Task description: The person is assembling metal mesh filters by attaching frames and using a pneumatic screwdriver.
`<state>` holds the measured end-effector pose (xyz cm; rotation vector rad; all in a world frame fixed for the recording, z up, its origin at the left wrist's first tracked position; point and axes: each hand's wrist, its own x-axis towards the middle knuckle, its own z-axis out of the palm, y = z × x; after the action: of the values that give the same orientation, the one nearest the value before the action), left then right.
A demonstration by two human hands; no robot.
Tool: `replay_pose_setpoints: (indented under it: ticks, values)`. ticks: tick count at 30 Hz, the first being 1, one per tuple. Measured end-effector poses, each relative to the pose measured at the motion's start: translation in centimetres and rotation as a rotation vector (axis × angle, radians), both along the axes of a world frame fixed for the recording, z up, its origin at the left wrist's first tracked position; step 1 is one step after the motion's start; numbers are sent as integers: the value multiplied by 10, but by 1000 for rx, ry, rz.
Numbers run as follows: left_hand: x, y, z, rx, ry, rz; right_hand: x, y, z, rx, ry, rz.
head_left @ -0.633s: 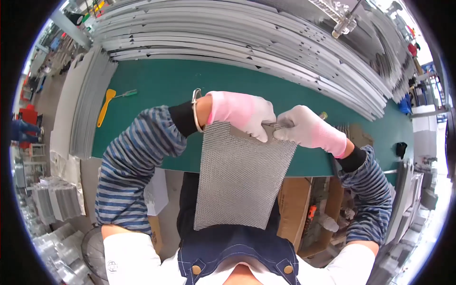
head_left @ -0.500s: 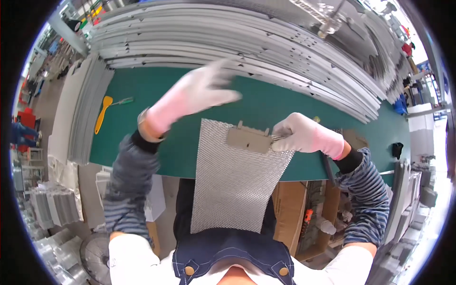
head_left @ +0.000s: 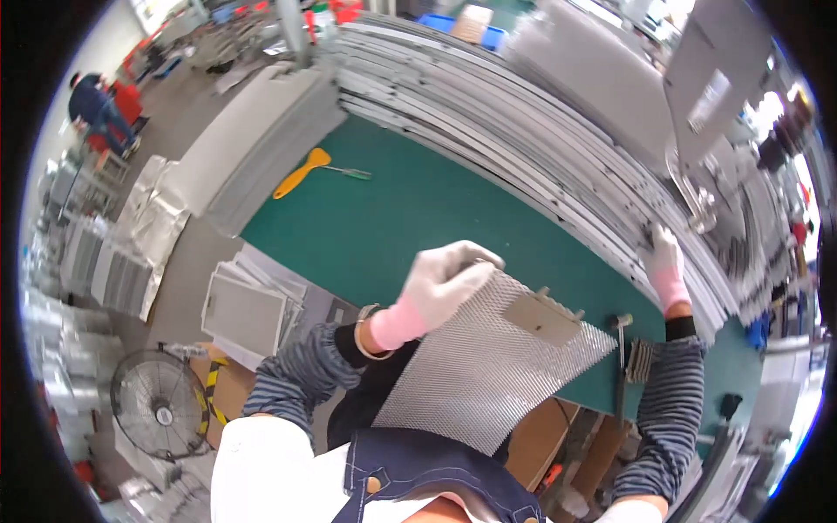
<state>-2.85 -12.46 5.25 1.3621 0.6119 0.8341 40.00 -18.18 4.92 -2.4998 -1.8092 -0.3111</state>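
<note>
A silver expanded-metal mesh sheet (head_left: 462,375) slants from the bench edge down to my lap. My left hand (head_left: 440,288), in a white glove with a pink cuff, pinches its upper left corner between thumb and fingers. A small flat grey-beige plate with short prongs (head_left: 542,319) lies against the mesh near its upper right edge, with no hand on it. My right hand (head_left: 666,268), gloved alike, reaches far right to the long pale metal strips (head_left: 523,166) stacked along the bench's back. Its fingertips are too small and blurred to tell if they grip one.
On the green bench top (head_left: 384,200) lies a yellow-handled tool with a thin metal shaft (head_left: 301,173). A hammer (head_left: 621,324) rests near my right forearm. Stacked grey panels (head_left: 261,139) stand at the left. Below are a black fan (head_left: 163,414) and cartons (head_left: 540,436).
My left hand has come down onto the mesh's upper corner. My right hand has let go of the plate and moved right to the strips. The view has turned; the mesh now tilts.
</note>
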Motion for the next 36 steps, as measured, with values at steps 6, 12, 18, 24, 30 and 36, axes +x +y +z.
replay_pose_setpoints:
  ticks: [6,12,18,24,30,36]
  values:
    - [-5,3,-8,34,-26,-178,26,-2,13,156,396,205]
    - [-3,12,-12,-54,-74,-253,42,-22,40,383,186,188]
    - [-2,5,-2,-69,-86,-216,-101,-96,83,247,674,189]
    - [0,-11,12,-62,-187,-319,-152,-98,120,-122,947,301]
    - [0,-27,33,-71,-154,-260,-167,-75,128,-279,1159,446]
    - [-24,-26,20,790,-118,-64,-192,-75,155,-339,985,421]
